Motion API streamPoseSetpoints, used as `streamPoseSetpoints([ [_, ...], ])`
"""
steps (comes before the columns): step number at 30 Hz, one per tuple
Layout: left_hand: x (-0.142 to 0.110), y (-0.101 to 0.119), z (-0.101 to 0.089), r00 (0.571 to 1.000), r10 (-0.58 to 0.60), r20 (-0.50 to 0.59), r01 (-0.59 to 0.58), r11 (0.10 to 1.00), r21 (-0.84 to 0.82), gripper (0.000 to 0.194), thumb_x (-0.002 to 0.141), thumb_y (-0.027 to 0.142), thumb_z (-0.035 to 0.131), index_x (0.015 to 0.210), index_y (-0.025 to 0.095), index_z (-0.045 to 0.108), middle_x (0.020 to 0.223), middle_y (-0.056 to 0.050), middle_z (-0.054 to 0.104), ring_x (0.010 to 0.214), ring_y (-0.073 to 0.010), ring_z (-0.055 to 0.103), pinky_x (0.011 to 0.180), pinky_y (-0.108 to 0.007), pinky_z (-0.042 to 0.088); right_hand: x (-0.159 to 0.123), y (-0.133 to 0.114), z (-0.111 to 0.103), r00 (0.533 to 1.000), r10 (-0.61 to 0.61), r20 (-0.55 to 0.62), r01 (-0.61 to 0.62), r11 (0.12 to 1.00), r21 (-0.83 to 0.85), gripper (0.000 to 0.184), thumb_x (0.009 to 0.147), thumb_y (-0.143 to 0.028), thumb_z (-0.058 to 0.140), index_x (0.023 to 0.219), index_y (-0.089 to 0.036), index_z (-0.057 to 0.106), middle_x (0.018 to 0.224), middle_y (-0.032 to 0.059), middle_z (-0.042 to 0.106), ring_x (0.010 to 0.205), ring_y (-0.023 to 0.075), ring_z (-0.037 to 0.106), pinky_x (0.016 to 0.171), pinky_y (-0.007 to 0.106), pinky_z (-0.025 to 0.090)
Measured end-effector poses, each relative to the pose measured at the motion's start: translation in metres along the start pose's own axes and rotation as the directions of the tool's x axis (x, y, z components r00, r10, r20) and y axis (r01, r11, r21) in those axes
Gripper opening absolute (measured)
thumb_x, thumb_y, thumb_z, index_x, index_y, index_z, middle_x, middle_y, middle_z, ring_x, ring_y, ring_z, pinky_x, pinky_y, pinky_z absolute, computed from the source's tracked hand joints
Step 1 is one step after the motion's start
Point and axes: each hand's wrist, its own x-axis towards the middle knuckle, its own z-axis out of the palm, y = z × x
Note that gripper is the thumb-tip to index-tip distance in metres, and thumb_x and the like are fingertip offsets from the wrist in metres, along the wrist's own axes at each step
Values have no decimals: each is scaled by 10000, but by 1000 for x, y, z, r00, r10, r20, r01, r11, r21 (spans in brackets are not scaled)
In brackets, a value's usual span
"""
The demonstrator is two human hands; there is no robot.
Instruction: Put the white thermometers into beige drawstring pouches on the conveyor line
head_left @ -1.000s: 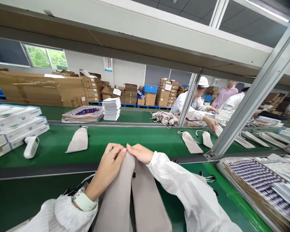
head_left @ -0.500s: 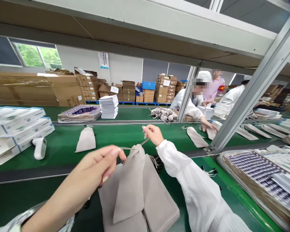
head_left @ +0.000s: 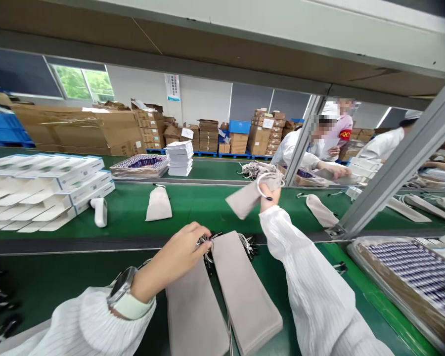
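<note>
My right hand (head_left: 270, 199) grips a grey cloth drawstring pouch (head_left: 244, 199) near its corded end, holding it up over the green conveyor belt (head_left: 196, 198). A white cord with a black tip loops over the fingers. My left hand (head_left: 188, 251) is closed at the top of the left stack of flat grey pouches (head_left: 198, 311), its fingertips on the drawstrings (head_left: 206, 241) there. Beside it lies the right stack of pouches (head_left: 246, 291), cords bunched at its far end. Another grey pouch (head_left: 159, 204) rests on the belt, with a white handheld device (head_left: 100, 211) to its left.
Open white boxes (head_left: 55, 193) are stacked at left. A metal post (head_left: 389, 163) rises at right, beside a tray of checkered items (head_left: 404, 277). A shelf beam (head_left: 244, 44) crosses overhead. Co-workers (head_left: 300, 148) work across the belt; more pouches (head_left: 321, 210) lie at right.
My right hand has lifted the pouch up and away to the right. My left hand has let go of that pouch's cord and moved to the stack's drawstrings. The view has shifted slightly.
</note>
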Motion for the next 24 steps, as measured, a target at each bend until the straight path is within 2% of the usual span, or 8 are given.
streamPoseSetpoints([
  [1, 2, -11, 2, 998, -52, 27, 49, 994, 99, 216, 759, 309, 467, 904, 202, 584, 897, -62, 545, 839, -231, 539, 707, -336, 427, 7, 13, -8, 997, 78, -15, -80, 973, -218, 548, 778, -381, 342, 1257, -136, 239, 1152, 133, 477, 1008, 185, 510, 759, 276, 433],
  [4, 6, -31, 10, 988, -141, 66, 119, 957, 265, 205, 702, 271, 536, 866, 168, 603, 832, -77, 548, 816, -262, 553, 698, -373, 434, 9, 47, -13, 985, 171, 16, -149, 900, -410, 554, 737, -389, 433, 1214, -123, 341, 1014, 136, 562, 897, 227, 563, 722, 312, 437],
  [11, 1, -2, 58, 974, 170, -152, -141, 973, 184, 375, 870, 281, 328, 1231, 184, 354, 1206, -74, 462, 1116, -210, 397, 944, -380, 325, -9, 45, 10, 980, 32, 196, 83, 831, -550, 523, 668, -216, 580, 1172, -219, 440, 1215, 142, 418, 1136, 292, 374, 899, 455, 283],
  [13, -1, -1, 72, 964, 216, -154, -189, 966, 174, 337, 876, 243, 323, 1203, 189, 385, 1189, -64, 475, 1112, -204, 399, 952, -381, 320, -15, 25, 12, 865, -46, 499, 261, 892, -370, 451, 689, -198, 560, 1127, -215, 451, 1172, 110, 463, 1088, 230, 427, 878, 398, 329],
  [16, 1, -12, 79, 955, 206, -213, -187, 977, 105, 243, 878, 194, 313, 1039, 188, 496, 1060, -53, 518, 1028, -183, 451, 919, -353, 356, -33, -1, 18, 366, -119, 923, 235, 972, 32, 295, 660, -215, 596, 934, -162, 500, 942, 48, 577, 860, 139, 541, 765, 289, 409],
  [18, 4, -20, 78, 954, 166, -251, -157, 986, 55, 197, 863, 195, 363, 1004, 189, 501, 1010, -47, 515, 980, -181, 461, 878, -342, 383, -45, -10, 24, 168, -111, 979, 248, 967, 67, 276, 581, -197, 655, 811, -153, 509, 801, -4, 570, 717, 100, 529, 691, 247, 414],
  [21, 7, -27, 74, 958, 135, -252, -133, 991, 25, 231, 819, 214, 463, 1049, 201, 477, 996, -41, 511, 941, -198, 450, 818, -350, 404, -54, -10, 30, 194, -55, 980, 378, 925, -23, 290, 512, -156, 686, 726, -153, 490, 687, -49, 507, 610, 71, 462, 596, 212, 387],
  [24, 7, -26, 71, 964, 126, -236, -128, 992, 7, 224, 805, 208, 475, 1027, 220, 497, 959, -35, 504, 915, -202, 445, 791, -349, 405, -53, -5, 33, 214, -74, 974, 336, 942, -2, 322, 504, -182, 702, 727, -153, 472, 686, -52, 495, 618, 72, 457, 585, 204, 378],
])
